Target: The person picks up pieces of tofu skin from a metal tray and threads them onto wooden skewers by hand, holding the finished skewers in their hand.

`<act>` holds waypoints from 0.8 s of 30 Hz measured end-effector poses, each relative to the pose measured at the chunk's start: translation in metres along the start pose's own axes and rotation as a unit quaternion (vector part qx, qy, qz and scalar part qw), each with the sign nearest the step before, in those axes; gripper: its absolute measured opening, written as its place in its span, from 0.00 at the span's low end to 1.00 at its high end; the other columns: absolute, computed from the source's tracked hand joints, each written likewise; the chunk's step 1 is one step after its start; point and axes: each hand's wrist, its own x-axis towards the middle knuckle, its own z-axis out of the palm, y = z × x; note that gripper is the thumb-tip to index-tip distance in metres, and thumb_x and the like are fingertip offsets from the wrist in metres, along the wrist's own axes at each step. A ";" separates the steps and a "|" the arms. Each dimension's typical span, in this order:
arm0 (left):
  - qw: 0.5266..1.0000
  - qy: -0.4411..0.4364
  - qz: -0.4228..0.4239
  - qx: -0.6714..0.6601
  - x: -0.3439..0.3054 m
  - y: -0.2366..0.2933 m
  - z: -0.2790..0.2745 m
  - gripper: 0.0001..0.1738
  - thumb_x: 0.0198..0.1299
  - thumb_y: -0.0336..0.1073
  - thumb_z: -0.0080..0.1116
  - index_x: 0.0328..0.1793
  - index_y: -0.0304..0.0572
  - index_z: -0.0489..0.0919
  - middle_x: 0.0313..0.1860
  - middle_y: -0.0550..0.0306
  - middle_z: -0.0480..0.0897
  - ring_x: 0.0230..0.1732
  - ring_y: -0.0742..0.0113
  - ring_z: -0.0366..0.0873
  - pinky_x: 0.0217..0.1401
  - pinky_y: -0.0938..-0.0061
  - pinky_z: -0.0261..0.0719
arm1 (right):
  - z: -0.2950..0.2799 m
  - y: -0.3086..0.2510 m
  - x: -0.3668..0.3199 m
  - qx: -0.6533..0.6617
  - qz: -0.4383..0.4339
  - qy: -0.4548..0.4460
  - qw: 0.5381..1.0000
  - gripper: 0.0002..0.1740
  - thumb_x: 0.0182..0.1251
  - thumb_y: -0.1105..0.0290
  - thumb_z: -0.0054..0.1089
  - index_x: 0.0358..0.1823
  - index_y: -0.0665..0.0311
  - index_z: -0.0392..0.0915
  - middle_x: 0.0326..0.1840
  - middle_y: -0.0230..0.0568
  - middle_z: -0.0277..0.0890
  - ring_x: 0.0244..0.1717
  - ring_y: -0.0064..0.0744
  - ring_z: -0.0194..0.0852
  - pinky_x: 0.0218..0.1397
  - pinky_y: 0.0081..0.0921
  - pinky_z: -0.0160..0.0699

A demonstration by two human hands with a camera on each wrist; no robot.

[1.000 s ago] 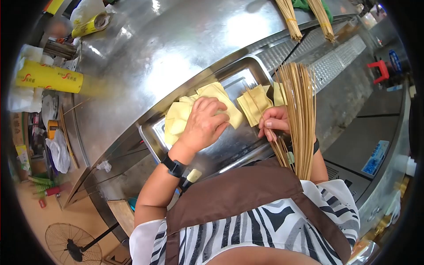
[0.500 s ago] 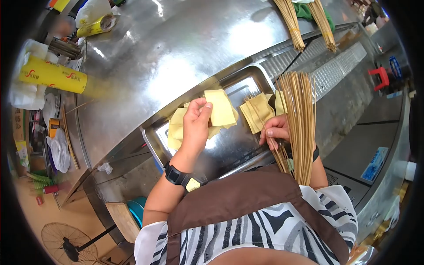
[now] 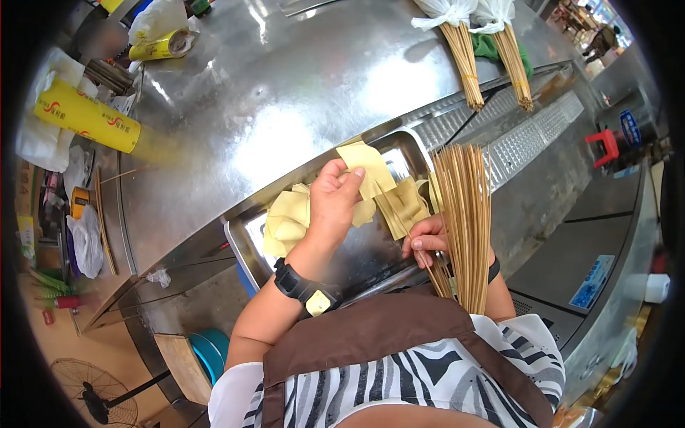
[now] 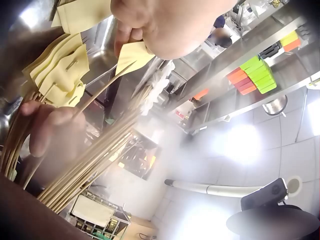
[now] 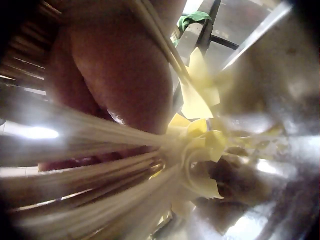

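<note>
In the head view my left hand pinches a thin yellow sheet between thumb and fingers, over the metal tray. My right hand grips thin wooden sticks; a large upright bundle of sticks stands against it. Folded yellow pieces sit at the stick tips just above that hand. More yellow sheets lie in the tray's left part. The left wrist view shows one stick reaching the held sheet, and folded pieces threaded on sticks. The right hand's fingertips are partly hidden.
Two tied stick bundles lie at the counter's far edge beside a green cloth. Yellow film rolls are at the left. A fan and a teal basin stand lower left, and a red handle is at the right.
My left hand picked up a sheet from the pile and moved it rightward, close to the threaded pieces. My right hand keeps its grip on the sticks. The head view has shifted slightly.
</note>
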 end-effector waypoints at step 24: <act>0.999 0.001 -0.016 0.030 -0.016 -0.011 0.005 0.19 0.62 0.25 0.57 0.60 0.33 0.74 0.40 0.59 0.82 0.34 0.80 0.77 0.34 0.86 0.73 | 0.003 0.001 -0.002 0.002 0.021 0.007 1.000 0.12 0.69 0.67 0.57 0.34 0.70 0.78 0.26 0.32 0.76 0.24 0.17 0.69 0.32 0.15 0.70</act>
